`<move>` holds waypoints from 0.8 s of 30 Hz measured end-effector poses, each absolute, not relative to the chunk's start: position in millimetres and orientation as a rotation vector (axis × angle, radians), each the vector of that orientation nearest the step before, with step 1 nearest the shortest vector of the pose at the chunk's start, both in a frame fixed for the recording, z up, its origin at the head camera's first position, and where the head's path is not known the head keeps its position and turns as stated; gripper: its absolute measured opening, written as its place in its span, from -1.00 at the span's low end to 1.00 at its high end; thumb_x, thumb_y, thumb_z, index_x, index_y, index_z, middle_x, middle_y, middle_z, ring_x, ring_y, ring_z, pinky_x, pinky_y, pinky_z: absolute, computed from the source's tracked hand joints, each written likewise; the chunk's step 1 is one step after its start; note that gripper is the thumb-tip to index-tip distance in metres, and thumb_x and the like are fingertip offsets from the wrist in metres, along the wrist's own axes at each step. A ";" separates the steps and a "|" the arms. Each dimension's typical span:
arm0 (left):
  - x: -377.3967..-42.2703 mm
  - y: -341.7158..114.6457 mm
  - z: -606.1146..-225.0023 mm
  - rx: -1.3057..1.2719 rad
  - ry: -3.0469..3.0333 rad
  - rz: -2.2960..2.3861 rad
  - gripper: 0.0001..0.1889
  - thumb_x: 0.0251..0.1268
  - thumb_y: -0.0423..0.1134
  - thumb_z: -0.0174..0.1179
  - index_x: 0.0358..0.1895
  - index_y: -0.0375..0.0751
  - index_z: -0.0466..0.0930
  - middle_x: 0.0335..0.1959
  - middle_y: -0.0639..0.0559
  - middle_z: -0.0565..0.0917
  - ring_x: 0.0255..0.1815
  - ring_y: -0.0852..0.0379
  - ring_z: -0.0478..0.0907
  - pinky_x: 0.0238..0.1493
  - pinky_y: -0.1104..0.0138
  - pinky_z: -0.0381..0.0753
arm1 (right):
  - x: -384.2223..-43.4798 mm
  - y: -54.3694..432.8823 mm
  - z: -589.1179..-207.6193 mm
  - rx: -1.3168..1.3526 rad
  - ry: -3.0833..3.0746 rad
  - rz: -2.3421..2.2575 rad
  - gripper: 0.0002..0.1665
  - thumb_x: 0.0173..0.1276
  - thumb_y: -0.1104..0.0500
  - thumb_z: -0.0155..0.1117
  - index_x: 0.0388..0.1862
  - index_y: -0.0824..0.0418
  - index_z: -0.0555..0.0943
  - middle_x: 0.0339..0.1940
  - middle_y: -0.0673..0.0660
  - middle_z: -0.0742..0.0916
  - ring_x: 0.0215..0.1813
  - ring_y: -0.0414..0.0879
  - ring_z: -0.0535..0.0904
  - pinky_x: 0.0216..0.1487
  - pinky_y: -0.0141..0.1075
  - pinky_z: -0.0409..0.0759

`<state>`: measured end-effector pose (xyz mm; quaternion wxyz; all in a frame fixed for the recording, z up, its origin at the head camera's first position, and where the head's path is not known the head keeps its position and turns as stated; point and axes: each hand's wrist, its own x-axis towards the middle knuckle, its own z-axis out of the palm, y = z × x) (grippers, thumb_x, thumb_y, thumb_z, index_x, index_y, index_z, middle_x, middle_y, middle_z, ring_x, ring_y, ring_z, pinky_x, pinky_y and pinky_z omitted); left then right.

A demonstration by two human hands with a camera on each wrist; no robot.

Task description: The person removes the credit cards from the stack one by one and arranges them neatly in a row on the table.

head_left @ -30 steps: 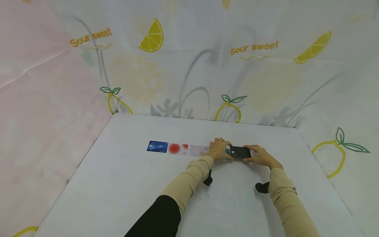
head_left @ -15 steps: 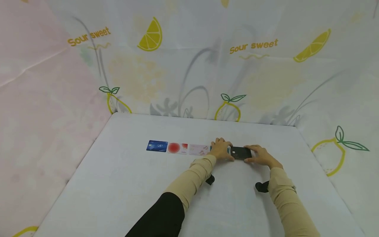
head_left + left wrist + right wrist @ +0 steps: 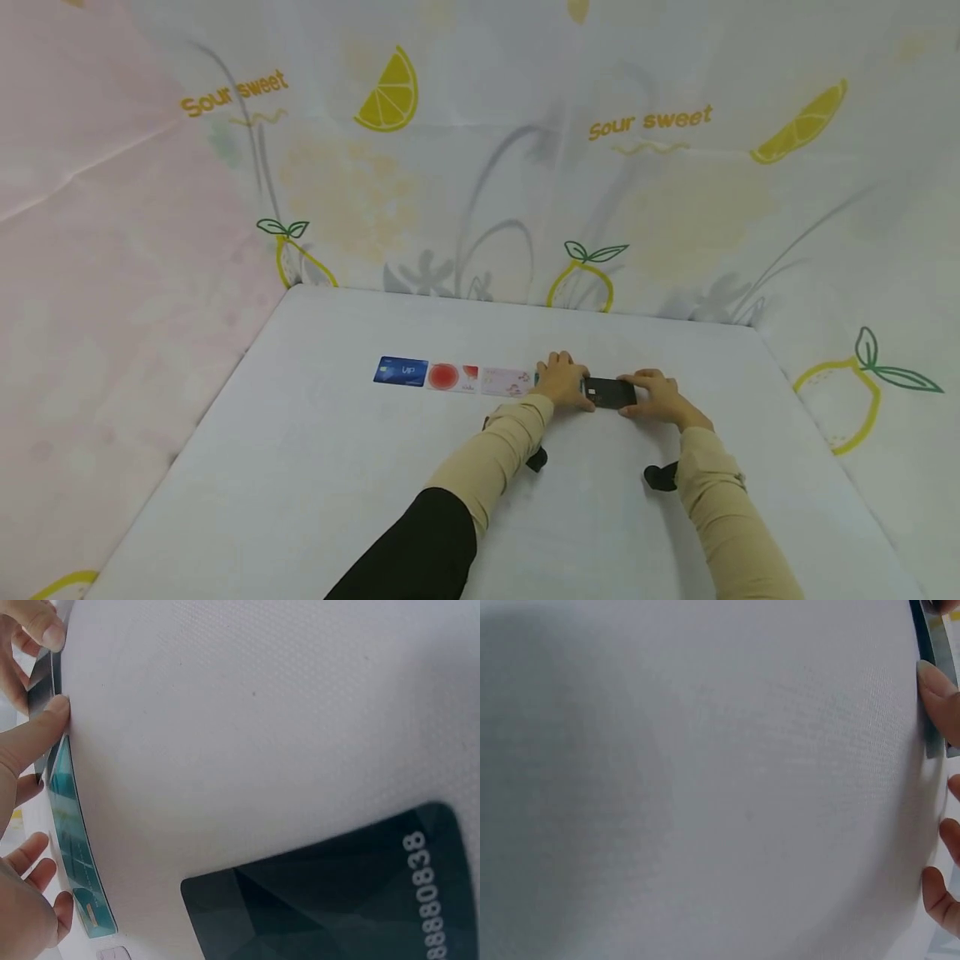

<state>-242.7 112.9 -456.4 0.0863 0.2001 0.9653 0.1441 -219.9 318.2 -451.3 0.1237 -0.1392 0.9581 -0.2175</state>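
A black card (image 3: 610, 393) lies at the right end of a row of cards on the white table. My left hand (image 3: 564, 385) pinches its left end between thumb and fingers, and my right hand (image 3: 660, 397) pinches its right end. Beneath my left hand a teal card (image 3: 75, 840) is mostly hidden in the head view; the left wrist view shows it end to end with the black one. Further left lie a pink flowered card (image 3: 506, 382), a white card with a red circle (image 3: 444, 376) and a blue VIP card (image 3: 401, 371).
Close to the left wrist camera lies a dark teal card with pale digits (image 3: 330, 892), nearly covered by my left sleeve (image 3: 495, 450) in the head view. A lemon-print cloth wall (image 3: 480, 167) stands behind the table (image 3: 300, 467).
My left hand has slid slightly right along the row, uncovering more of the pink card. The black card has shifted a little toward me, with the right hand staying at its right end.
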 end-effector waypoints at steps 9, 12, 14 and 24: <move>-240.2 114.7 -455.7 0.582 2.877 0.426 -0.35 -0.08 0.21 0.37 0.16 0.12 0.55 0.06 0.01 0.39 0.10 0.06 0.25 0.02 0.15 0.27 | -218.9 320.6 -453.3 -0.386 2.793 -0.594 -0.24 0.12 0.05 0.41 0.26 0.33 0.41 0.20 0.55 0.33 0.14 0.54 0.18 0.06 0.31 0.17; -239.8 114.5 -454.4 0.564 2.879 0.439 -0.36 -0.09 0.21 0.38 0.15 0.14 0.55 0.07 0.02 0.39 0.11 0.07 0.24 0.01 0.16 0.26 | -219.0 321.0 -453.0 -0.383 2.795 -0.596 -0.24 0.13 0.05 0.41 0.27 0.32 0.41 0.22 0.54 0.33 0.16 0.54 0.18 0.08 0.31 0.16; -240.0 114.8 -454.4 0.555 2.879 0.443 -0.36 -0.10 0.22 0.39 0.15 0.15 0.56 0.08 0.03 0.38 0.12 0.07 0.24 0.00 0.16 0.26 | -218.6 321.3 -452.7 -0.373 2.792 -0.605 -0.24 0.13 0.05 0.41 0.27 0.31 0.41 0.23 0.54 0.32 0.15 0.55 0.17 0.07 0.32 0.17; -245.3 112.6 -462.3 0.580 2.882 0.479 -0.36 -0.11 0.22 0.39 0.13 0.12 0.57 0.08 0.01 0.39 0.12 0.05 0.24 -0.02 0.16 0.25 | -215.6 321.0 -456.6 -0.382 2.830 -0.684 -0.27 0.12 0.06 0.42 0.23 0.35 0.44 0.23 0.56 0.32 0.15 0.57 0.17 0.07 0.32 0.16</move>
